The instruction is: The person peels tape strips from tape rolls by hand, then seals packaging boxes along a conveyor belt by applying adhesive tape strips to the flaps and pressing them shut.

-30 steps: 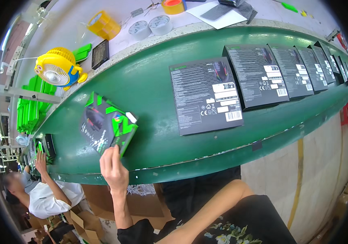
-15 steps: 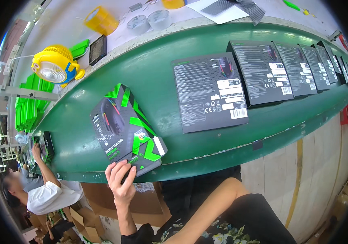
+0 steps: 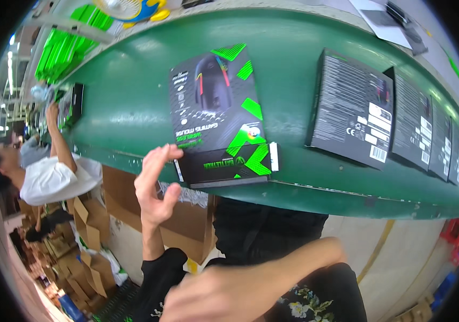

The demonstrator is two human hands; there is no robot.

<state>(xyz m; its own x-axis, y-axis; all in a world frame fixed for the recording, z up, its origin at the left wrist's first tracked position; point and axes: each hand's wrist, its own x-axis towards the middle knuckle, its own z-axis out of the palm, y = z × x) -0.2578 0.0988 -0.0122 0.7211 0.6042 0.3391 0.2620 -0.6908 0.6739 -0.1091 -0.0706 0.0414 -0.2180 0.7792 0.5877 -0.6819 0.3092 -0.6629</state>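
A dark grey computer mouse box [image 3: 218, 102] with green stripes and a mouse pictured on it lies on the green work surface before me. The end nearest me shows a black flap [image 3: 224, 163], with small white tabs at both sides. My left hand [image 3: 157, 185] is at the near left corner of this box, fingers spread and thumb apart. Its fingertips reach the box's edge; whether they press on it is hard to tell. Low in the picture, close to my body, my right hand [image 3: 202, 298] is smeared by motion, its fingers unclear.
Several similar boxes [image 3: 350, 110] lie back side up in a row to the right. Beyond the green surface [image 3: 288, 59] are a yellow and blue fan [image 3: 133, 9] and green pieces [image 3: 71, 45]. A co-worker [image 3: 55, 174] is at the left, near open cartons [image 3: 92, 220].
The view has shifted, and the mouse box lies straighter, its near end flap facing me. My left hand has let go and spread its fingers. My right hand has come into view.
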